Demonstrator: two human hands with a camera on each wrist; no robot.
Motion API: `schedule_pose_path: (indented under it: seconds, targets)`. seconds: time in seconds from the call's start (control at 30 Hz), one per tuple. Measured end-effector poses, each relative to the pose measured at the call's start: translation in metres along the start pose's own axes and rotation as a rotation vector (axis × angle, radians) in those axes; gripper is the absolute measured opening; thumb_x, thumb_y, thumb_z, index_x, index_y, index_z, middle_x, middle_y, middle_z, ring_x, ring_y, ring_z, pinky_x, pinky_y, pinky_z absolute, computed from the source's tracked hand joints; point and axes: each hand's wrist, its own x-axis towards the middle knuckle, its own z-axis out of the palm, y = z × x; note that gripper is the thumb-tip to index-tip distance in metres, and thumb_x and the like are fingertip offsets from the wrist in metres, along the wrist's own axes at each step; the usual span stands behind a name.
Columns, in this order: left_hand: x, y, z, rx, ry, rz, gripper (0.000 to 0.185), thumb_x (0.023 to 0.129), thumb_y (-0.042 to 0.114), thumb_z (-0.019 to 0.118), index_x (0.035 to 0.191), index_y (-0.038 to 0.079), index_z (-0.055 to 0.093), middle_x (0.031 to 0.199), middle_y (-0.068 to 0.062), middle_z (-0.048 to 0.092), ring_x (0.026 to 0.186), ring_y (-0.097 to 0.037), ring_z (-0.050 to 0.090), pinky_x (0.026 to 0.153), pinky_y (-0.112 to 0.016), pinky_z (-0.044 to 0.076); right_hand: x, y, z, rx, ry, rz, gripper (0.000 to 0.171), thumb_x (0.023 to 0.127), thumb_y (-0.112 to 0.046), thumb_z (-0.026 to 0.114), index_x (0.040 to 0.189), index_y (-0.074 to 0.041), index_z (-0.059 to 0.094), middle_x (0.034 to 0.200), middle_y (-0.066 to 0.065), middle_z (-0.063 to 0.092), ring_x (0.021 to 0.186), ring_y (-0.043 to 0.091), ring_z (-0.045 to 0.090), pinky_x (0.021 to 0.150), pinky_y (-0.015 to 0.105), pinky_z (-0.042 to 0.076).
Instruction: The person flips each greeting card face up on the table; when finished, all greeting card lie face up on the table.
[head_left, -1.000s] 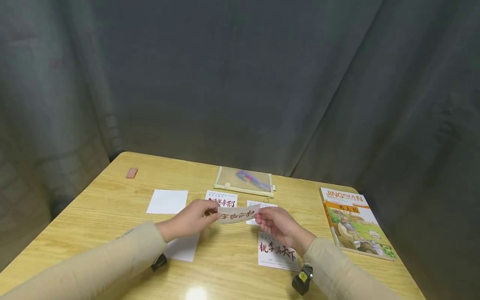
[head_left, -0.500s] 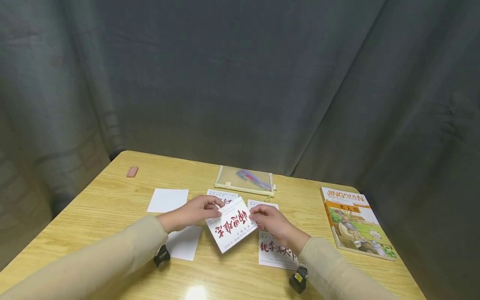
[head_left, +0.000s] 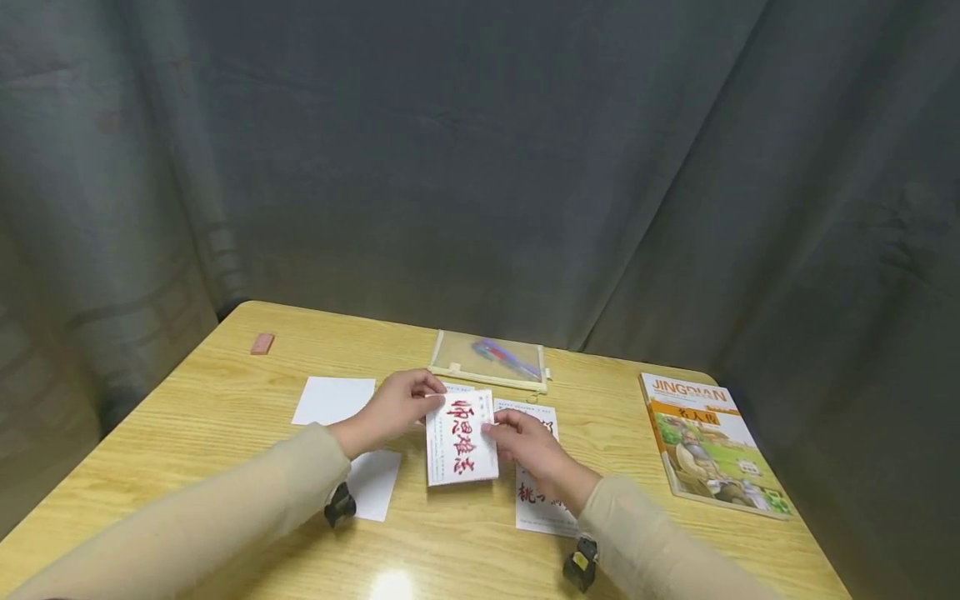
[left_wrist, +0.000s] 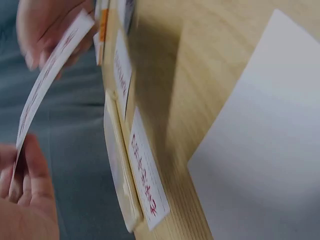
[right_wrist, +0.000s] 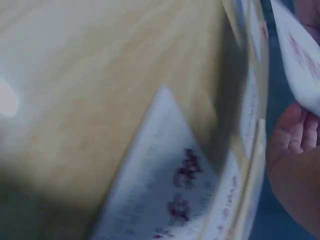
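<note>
A white card with red characters (head_left: 461, 436) is held above the wooden table (head_left: 187, 433) between both hands. My left hand (head_left: 401, 403) pinches its top left corner, and my right hand (head_left: 517, 437) pinches its right edge. In the left wrist view the card (left_wrist: 47, 80) appears edge-on, with my left hand (left_wrist: 22, 200) below it and my right hand (left_wrist: 47, 27) above. The right wrist view shows the card (right_wrist: 300, 60) at top right and part of my right hand (right_wrist: 295, 165).
More printed cards (head_left: 534, 500) and two blank white cards (head_left: 333, 401) lie on the table around my hands. A mesh pouch with pens (head_left: 489, 361) sits behind them, a book (head_left: 705, 442) at right, a pink eraser (head_left: 262, 343) at far left.
The card was held flat and edge-on, then turned face up. It has since rotated to stand lengthwise and come lower toward the table, with both hands moving along.
</note>
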Motion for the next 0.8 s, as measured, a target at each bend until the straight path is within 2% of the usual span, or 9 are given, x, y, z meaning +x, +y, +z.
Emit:
schedule_pose_path:
  seconds: [0.07, 0.13, 0.23, 0.33, 0.47, 0.53, 0.63, 0.7, 0.8]
  targets:
    - [0.004, -0.002, -0.006, -0.071, 0.097, -0.03, 0.009, 0.092, 0.005, 0.061, 0.099, -0.001, 0.062, 0.08, -0.006, 0.064, 0.071, -0.016, 0.06, 0.072, -0.044, 0.055, -0.001, 0.005, 0.001, 0.076, -0.011, 0.013, 0.026, 0.093, -0.017, 0.063, 0.109, 0.002, 0.056, 0.09, 0.003, 0.064, 0.081, 0.014, 0.062, 0.078, 0.032, 0.053]
    - [0.005, -0.004, -0.01, -0.135, 0.158, -0.057, 0.009, 0.093, 0.004, 0.06, 0.099, -0.002, 0.06, 0.081, -0.008, 0.065, 0.073, -0.017, 0.062, 0.076, -0.046, 0.054, -0.002, 0.009, 0.002, 0.148, -0.012, 0.017, 0.023, 0.092, -0.012, 0.063, 0.108, 0.003, 0.057, 0.091, 0.005, 0.067, 0.084, 0.015, 0.065, 0.078, 0.03, 0.053]
    - [0.004, -0.008, -0.013, -0.218, 0.184, -0.067, 0.01, 0.093, 0.003, 0.059, 0.1, -0.005, 0.057, 0.082, -0.01, 0.064, 0.074, -0.018, 0.062, 0.079, -0.047, 0.054, -0.002, 0.009, 0.004, 0.224, 0.048, -0.007, 0.017, 0.093, -0.008, 0.061, 0.104, 0.004, 0.056, 0.091, 0.008, 0.067, 0.087, 0.018, 0.065, 0.078, 0.029, 0.054]
    - [-0.001, -0.01, -0.012, -0.21, 0.165, -0.078, 0.009, 0.093, 0.003, 0.059, 0.096, -0.004, 0.057, 0.08, -0.01, 0.064, 0.073, -0.019, 0.062, 0.077, -0.046, 0.055, 0.001, 0.004, 0.003, 0.253, 0.151, -0.03, 0.015, 0.095, -0.008, 0.058, 0.103, 0.004, 0.054, 0.092, 0.01, 0.063, 0.086, 0.019, 0.063, 0.076, 0.028, 0.054]
    - [-0.011, -0.012, -0.011, -0.045, 0.129, -0.087, 0.01, 0.093, 0.011, 0.062, 0.096, 0.003, 0.057, 0.09, -0.008, 0.064, 0.082, -0.02, 0.062, 0.072, -0.039, 0.054, 0.004, 0.001, -0.004, 0.18, 0.202, -0.013, 0.015, 0.095, -0.008, 0.056, 0.105, 0.003, 0.055, 0.092, 0.009, 0.059, 0.082, 0.017, 0.061, 0.075, 0.028, 0.054]
    - [-0.014, -0.012, -0.01, 0.042, 0.127, -0.071, 0.013, 0.093, 0.015, 0.063, 0.099, 0.005, 0.057, 0.1, -0.009, 0.063, 0.091, -0.022, 0.061, 0.073, -0.038, 0.052, 0.003, 0.002, -0.007, 0.11, 0.177, 0.018, 0.015, 0.095, -0.007, 0.057, 0.104, 0.004, 0.056, 0.091, 0.009, 0.059, 0.078, 0.016, 0.06, 0.072, 0.027, 0.054]
    - [-0.018, -0.011, -0.007, 0.157, 0.097, -0.003, 0.018, 0.092, 0.017, 0.063, 0.104, 0.006, 0.056, 0.112, -0.012, 0.058, 0.103, -0.027, 0.058, 0.08, -0.039, 0.051, 0.0, 0.006, -0.011, -0.004, 0.105, 0.068, 0.013, 0.093, -0.005, 0.058, 0.1, 0.005, 0.058, 0.084, 0.009, 0.059, 0.071, 0.014, 0.059, 0.065, 0.025, 0.053]
    - [-0.023, -0.008, -0.003, 0.248, 0.015, 0.064, 0.022, 0.091, 0.016, 0.063, 0.109, 0.004, 0.056, 0.117, -0.013, 0.056, 0.107, -0.03, 0.056, 0.085, -0.043, 0.05, -0.003, 0.01, -0.011, -0.059, 0.051, 0.088, 0.012, 0.092, -0.004, 0.058, 0.098, 0.006, 0.058, 0.08, 0.009, 0.059, 0.066, 0.013, 0.058, 0.061, 0.024, 0.053]
    - [-0.034, -0.004, 0.005, 0.439, -0.172, 0.181, 0.03, 0.09, 0.019, 0.063, 0.116, 0.003, 0.057, 0.12, -0.011, 0.055, 0.108, -0.028, 0.055, 0.091, -0.045, 0.048, -0.006, 0.014, -0.009, -0.122, 0.001, 0.111, 0.011, 0.09, -0.004, 0.059, 0.096, 0.006, 0.058, 0.076, 0.009, 0.061, 0.061, 0.012, 0.059, 0.057, 0.024, 0.055]
